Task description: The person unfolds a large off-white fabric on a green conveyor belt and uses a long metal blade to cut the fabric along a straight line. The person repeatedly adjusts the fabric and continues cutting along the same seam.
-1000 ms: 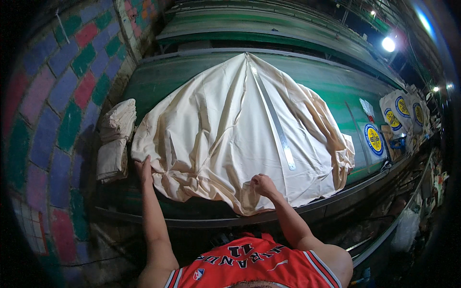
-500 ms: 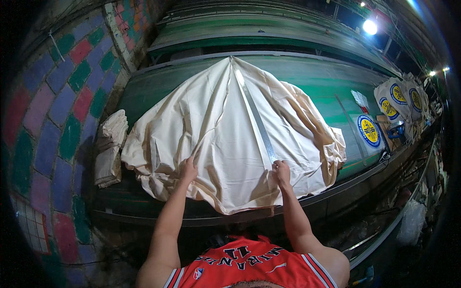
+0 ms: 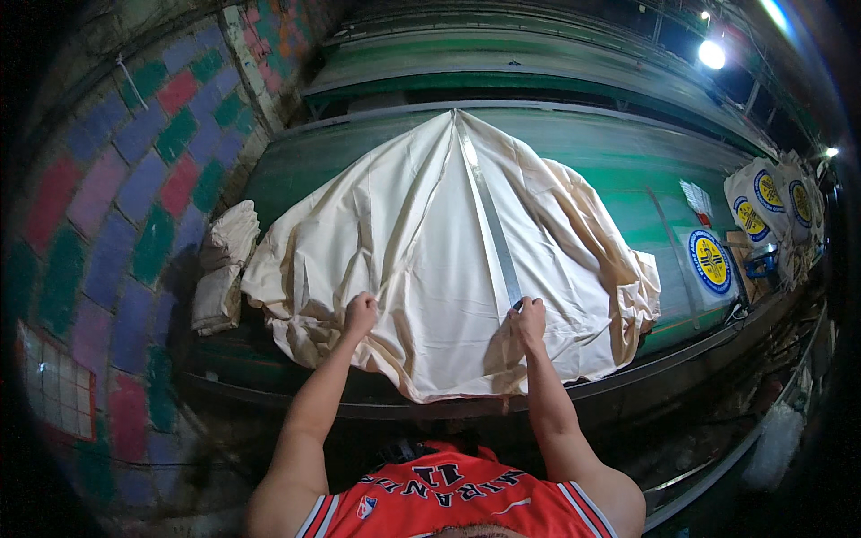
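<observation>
A large cream cloth [image 3: 448, 296] lies spread and wrinkled over a green table, its far end gathered to a point. Down its middle runs a long metal ruler [image 3: 494, 220], from that point to my right hand. My left hand [image 3: 361, 314] is closed on a fold of the cloth, left of the middle. My right hand [image 3: 529, 321] is closed at the ruler's near end, just above the cloth; its fingers partly hide what they grip. Below both hands the near edge of the cloth droops over the table's front edge.
A folded stack of cream cloth [image 3: 220, 278] sits at the table's left end, by a painted brick wall [image 3: 126, 233]. On the right lie a round blue-and-yellow emblem print [image 3: 710, 261], a blue tool [image 3: 760, 263] and cream cloths with emblems [image 3: 771, 197]. More long green tables [image 3: 538, 76] stand beyond.
The view has shifted slightly, so the table and cloth appear farther right. Both hands keep nearly the same places on the cloth and ruler, still closed.
</observation>
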